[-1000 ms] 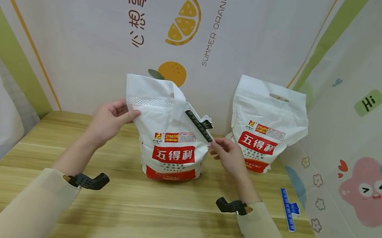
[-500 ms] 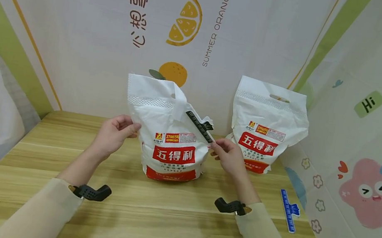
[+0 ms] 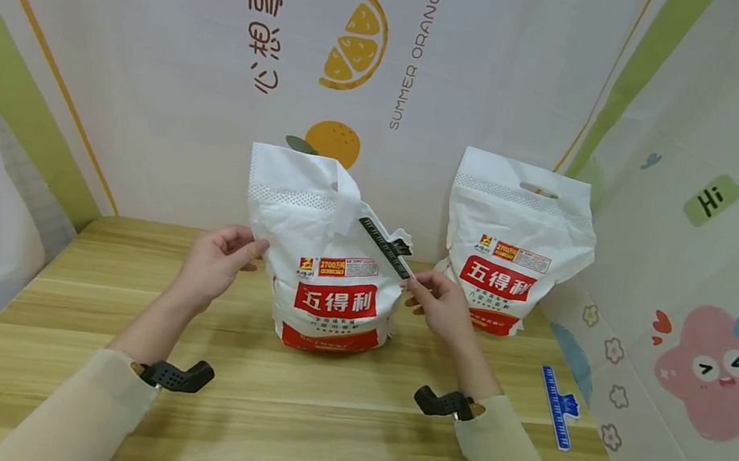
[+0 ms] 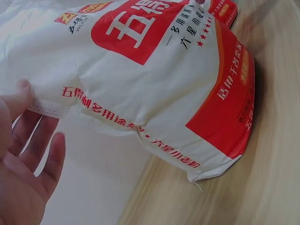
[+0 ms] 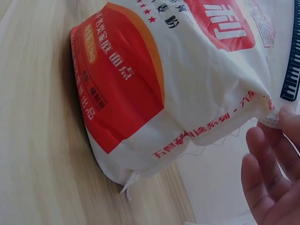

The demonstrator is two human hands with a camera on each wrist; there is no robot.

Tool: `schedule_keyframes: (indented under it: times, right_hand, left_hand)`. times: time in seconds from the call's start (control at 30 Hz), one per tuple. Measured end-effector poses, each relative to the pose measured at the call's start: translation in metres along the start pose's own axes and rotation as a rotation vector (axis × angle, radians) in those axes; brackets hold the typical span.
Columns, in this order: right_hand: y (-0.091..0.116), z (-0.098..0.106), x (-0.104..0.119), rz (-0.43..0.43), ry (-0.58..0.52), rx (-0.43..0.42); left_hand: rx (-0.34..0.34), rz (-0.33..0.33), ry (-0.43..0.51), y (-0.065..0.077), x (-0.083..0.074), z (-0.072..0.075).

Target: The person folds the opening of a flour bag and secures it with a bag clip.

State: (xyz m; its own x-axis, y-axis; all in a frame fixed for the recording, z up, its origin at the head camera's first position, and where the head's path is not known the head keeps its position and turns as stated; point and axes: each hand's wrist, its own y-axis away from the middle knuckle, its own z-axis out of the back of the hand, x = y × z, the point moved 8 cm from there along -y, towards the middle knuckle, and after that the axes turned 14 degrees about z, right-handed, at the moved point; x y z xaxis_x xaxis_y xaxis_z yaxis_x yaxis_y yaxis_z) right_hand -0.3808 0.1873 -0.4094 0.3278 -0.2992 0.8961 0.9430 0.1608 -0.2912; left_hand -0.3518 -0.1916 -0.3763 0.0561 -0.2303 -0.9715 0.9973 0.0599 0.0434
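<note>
A white flour bag with red print stands upright on the table in the head view, its right upper corner folded down. A black sealing clip lies slanted across that folded corner. My left hand pinches the bag's left side edge, thumb in front and fingers behind, as the left wrist view shows at the seam. At the clip's lower end, my right hand pinches the bag's right edge. In the right wrist view its thumb presses the corner just beside the clip.
A second flour bag, its handle cut-out upright, stands behind to the right against the curtain. A blue sealing clip lies on the wooden table near the right wall.
My left hand has slid down the bag's left edge, from beneath the top band to lower on the side. My right hand keeps its pinch by the clip.
</note>
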Motion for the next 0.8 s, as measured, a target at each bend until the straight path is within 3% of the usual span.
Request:
schedule_keyframes:
  times: [0.2, 0.4, 0.53, 0.67, 0.8]
  right_hand:
    - [0.002, -0.001, 0.0, 0.005, -0.005, 0.008]
    - [0.003, -0.001, 0.001, -0.007, 0.004, -0.015]
    - [0.002, -0.002, -0.004, 0.001, -0.001, -0.016]
    - [0.005, -0.011, -0.011, 0.002, -0.008, 0.041]
    - [0.01, -0.026, -0.017, -0.012, -0.006, 0.136]
  left_hand:
    - [0.095, 0.005, 0.005, 0.003, 0.008, -0.008]
    - [0.03, 0.009, -0.025, 0.002, 0.011, -0.005]
    - [0.055, 0.021, 0.034, 0.004, 0.015, -0.007]
    - [0.157, 0.039, 0.076, 0.005, 0.024, -0.024]
    - [0.259, 0.035, 0.074, 0.006, 0.032, -0.052]
